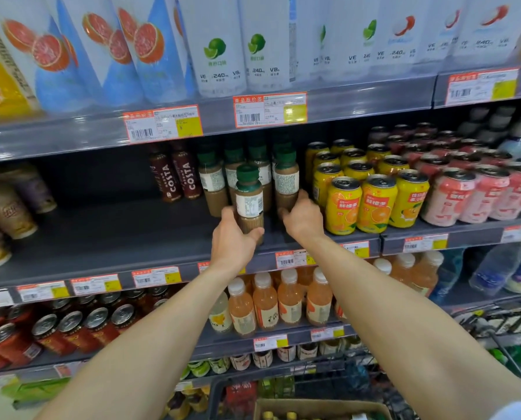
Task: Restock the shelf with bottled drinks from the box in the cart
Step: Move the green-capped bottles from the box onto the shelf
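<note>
A green-capped bottle (249, 195) is gripped by the left hand (233, 241) at the shelf (116, 237) front and a neighbouring bottle (287, 177) is clasped low by the right hand (303, 218), several being already ranged behind, with more judged left in the box (319, 404).

A green-capped brown bottle (249, 199) upright at the shelf (131, 237) front (white label outward), matching bottles (213, 180) standing behind.

Wide bare stretch of shelf board (107, 234) open left of the Costa bottles (175, 178); to the right, closed in by green-capped bottles (213, 180), close-packed yellow cans (344, 204) and upper shelf edge (71, 137) overhead.
</note>
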Demonstrator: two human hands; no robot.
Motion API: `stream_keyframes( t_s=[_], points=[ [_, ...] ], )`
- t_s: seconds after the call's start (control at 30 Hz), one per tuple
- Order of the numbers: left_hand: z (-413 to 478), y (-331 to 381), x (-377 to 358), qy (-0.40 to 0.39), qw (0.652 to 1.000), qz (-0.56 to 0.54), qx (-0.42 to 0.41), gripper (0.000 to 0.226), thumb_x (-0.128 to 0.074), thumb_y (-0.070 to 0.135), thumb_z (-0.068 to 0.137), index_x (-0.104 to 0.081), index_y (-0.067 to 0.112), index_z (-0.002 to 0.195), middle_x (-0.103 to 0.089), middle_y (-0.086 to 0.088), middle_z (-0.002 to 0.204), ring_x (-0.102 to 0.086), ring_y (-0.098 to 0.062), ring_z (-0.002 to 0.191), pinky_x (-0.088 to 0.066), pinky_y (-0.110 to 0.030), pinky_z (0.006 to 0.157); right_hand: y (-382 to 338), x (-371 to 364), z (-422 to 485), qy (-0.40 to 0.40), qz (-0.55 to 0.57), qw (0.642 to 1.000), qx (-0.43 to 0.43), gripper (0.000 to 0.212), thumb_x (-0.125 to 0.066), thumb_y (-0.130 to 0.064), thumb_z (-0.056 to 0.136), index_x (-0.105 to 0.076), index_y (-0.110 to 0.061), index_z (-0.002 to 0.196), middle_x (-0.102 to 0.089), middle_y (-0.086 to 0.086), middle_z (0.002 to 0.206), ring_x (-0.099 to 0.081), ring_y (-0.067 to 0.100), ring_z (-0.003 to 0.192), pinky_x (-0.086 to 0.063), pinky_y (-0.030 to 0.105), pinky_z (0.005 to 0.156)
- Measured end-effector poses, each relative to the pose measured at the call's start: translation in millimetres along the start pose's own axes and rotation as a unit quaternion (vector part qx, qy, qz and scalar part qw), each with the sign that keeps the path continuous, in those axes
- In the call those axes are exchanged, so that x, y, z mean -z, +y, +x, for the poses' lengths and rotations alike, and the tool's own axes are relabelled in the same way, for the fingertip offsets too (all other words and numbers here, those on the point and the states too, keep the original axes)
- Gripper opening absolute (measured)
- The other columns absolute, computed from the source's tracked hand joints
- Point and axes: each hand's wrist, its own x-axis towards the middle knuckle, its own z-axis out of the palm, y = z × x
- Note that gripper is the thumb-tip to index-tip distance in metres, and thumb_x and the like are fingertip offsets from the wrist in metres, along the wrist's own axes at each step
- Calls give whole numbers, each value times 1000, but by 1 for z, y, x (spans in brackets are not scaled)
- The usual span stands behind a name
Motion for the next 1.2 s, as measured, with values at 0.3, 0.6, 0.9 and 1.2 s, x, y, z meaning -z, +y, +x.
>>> stream_keyframes(
  t_s=[0.3,0.6,0.9,1.2],
  points=[
    [8,-2,-5,9,1000,11,-18,56,-79,32,80,-52,21,128,-58,-3,120,-55,-23,113,-46,-37,93,14,14,-66,63,-78,989,112,57,-62,-40,89,-48,-12,136,-62,9,119,-56,29,110,-50,40,83],
    [44,3,-27,25,998,50,21,57,-81,42,78,-53,11,116,-68,-12,110,-63,-36,104,-51,-38,80,56,12,-93,-20,-182,950,255,54,-60,-44,89,-54,-18,136,-56,4,132,-47,25,126,-20,45,118],
    [53,4,-36,23,996,86,4,50,-77,41,82,-55,11,116,-69,-12,112,-63,-37,106,-49,-40,81,53,10,-95,-24,-197,947,252,54,-60,-39,87,-52,-18,136,-54,2,130,-45,25,124,-18,47,118],
    [48,5,-34,14,998,54,10,54,-80,43,79,-56,13,117,-68,-11,113,-63,-35,106,-49,-36,83,52,8,-95,-20,-220,942,251,54,-61,-37,85,-50,-20,135,-53,1,129,-45,24,124,-19,47,118]
  ],
)
